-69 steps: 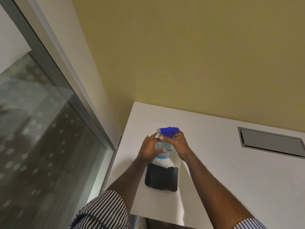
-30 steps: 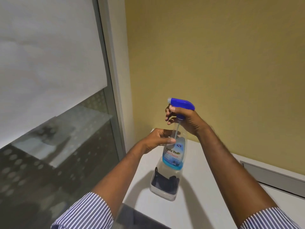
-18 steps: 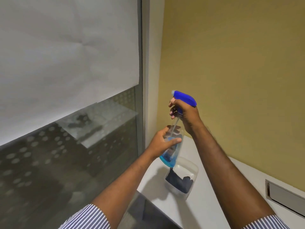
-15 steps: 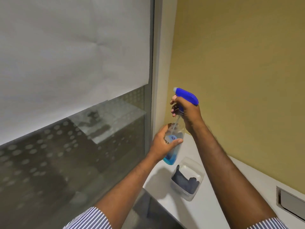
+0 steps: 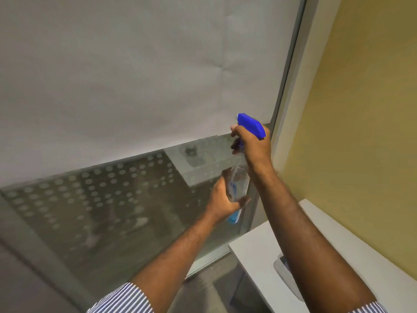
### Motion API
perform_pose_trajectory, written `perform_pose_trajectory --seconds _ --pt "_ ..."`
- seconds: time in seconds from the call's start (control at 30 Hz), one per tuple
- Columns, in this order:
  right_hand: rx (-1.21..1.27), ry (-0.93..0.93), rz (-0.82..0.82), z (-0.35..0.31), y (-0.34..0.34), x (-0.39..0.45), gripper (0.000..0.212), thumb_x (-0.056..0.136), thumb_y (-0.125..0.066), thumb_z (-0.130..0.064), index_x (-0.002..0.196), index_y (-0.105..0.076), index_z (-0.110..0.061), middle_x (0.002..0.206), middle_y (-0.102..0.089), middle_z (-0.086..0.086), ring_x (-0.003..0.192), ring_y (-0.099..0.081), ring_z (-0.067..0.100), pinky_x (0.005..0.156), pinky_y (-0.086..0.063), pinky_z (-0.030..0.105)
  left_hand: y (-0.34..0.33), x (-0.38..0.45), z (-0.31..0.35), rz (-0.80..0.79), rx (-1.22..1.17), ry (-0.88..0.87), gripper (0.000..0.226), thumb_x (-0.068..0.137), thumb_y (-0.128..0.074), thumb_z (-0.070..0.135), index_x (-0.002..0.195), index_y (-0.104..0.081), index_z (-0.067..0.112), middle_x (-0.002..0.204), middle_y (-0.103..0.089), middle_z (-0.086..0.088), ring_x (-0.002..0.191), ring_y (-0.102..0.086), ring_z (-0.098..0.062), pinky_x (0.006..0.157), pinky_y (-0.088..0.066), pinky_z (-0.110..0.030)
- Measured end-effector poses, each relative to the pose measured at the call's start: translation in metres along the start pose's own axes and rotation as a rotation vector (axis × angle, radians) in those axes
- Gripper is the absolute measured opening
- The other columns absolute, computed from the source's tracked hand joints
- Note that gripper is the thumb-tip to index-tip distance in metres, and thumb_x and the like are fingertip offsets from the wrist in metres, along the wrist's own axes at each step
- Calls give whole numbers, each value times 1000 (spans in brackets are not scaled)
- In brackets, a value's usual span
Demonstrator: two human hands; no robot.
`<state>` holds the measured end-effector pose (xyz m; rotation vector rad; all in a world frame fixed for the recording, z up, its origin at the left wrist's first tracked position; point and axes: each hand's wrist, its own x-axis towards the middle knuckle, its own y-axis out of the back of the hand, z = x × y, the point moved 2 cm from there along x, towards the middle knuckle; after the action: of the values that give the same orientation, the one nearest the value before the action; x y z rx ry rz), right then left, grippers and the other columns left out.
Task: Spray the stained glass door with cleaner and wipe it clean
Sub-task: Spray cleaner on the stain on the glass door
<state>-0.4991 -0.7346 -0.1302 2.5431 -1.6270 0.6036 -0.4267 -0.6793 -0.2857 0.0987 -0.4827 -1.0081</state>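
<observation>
A clear spray bottle point(image 5: 239, 181) with a blue trigger head and a little blue liquid is held up in front of the glass door point(image 5: 108, 211). My right hand point(image 5: 251, 145) grips the neck under the blue head, fingers at the trigger. My left hand point(image 5: 222, 201) wraps the bottle's body from the left. The nozzle points left toward the glass. The door's upper part is covered by white sheet; its lower part is clear with a band of frosted dots and a smudged patch near the bottle.
A white counter point(image 5: 334, 263) stands at the lower right against a yellow wall point(image 5: 361, 109). A clear plastic tub point(image 5: 284, 274) on it is mostly hidden behind my right forearm. The grey door frame point(image 5: 286, 105) runs up between glass and wall.
Both hands lifted the bottle off the counter and swung it left, from over the tub to in front of the glass. My view turned left toward the door.
</observation>
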Motion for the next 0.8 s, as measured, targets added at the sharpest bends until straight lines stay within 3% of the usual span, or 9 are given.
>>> perform_pose_trajectory --seconds 0.13,0.27,0.37,0.43,0.53,0.63,0.7,0.77,0.8 --pt "19 -3 -77 -13 -50 -26 6 89 -67 -6 85 -63 -5 73 -62 10 48 -54 19 47 -46 27 50 -23 -1 86 34 -6 89 70 -81 60 141 -42 25 136 -61 0 125 -62 -14 106 -53 -46" --pt "57 -8 -173 -32 -100 -67 14 89 -68 -7 83 -62 -18 75 -63 9 51 -56 18 49 -48 29 102 -65 14 176 63 -19 80 70 -73 61 136 -40 31 131 -58 8 116 -60 2 102 -52 -21" --pt "87 8 -224 -49 -139 -106 15 88 -69 -6 82 -62 -18 73 -63 7 52 -57 17 49 -50 30 145 -103 27 245 148 -77 83 73 -67 62 139 -44 16 126 -63 -2 109 -65 -13 93 -55 -27" --pt "101 18 -267 -61 -166 -134 8 88 -69 -7 84 -63 -11 72 -63 7 52 -58 18 50 -50 31 176 -132 34 292 178 -100 76 76 -66 60 141 -42 27 128 -63 -5 110 -65 -14 92 -54 -27" --pt "130 34 -342 -82 -206 -180 7 87 -68 -7 85 -63 -5 70 -62 5 50 -58 20 50 -48 31 222 -183 49 384 202 -128 65 80 -71 52 135 -37 59 129 -63 7 120 -63 -8 104 -52 -33" --pt "157 39 -415 -104 -244 -227 7 88 -68 -8 86 -62 -4 70 -61 5 51 -58 20 50 -49 31 267 -235 67 433 226 -121 60 80 -72 48 128 -41 65 124 -61 22 119 -60 0 105 -49 -29" --pt "178 49 -476 -118 -271 -259 8 88 -68 -9 87 -62 -4 72 -61 7 52 -59 20 50 -49 31 298 -269 78 452 229 -94 56 80 -73 46 128 -46 57 124 -61 18 121 -60 -3 106 -48 -31" --pt "201 52 -540 -131 -298 -290 9 89 -68 -10 87 -61 -4 74 -60 8 53 -59 22 50 -49 31 330 -302 85 466 241 -80 55 82 -75 39 130 -50 36 123 -62 5 122 -60 -11 107 -50 -41" --pt "215 51 -572 -138 -312 -304 10 90 -68 -11 87 -61 -4 74 -60 8 53 -59 22 50 -49 31 346 -319 88 479 243 -71 55 83 -76 32 131 -49 29 123 -62 5 123 -59 -8 107 -50 -39"
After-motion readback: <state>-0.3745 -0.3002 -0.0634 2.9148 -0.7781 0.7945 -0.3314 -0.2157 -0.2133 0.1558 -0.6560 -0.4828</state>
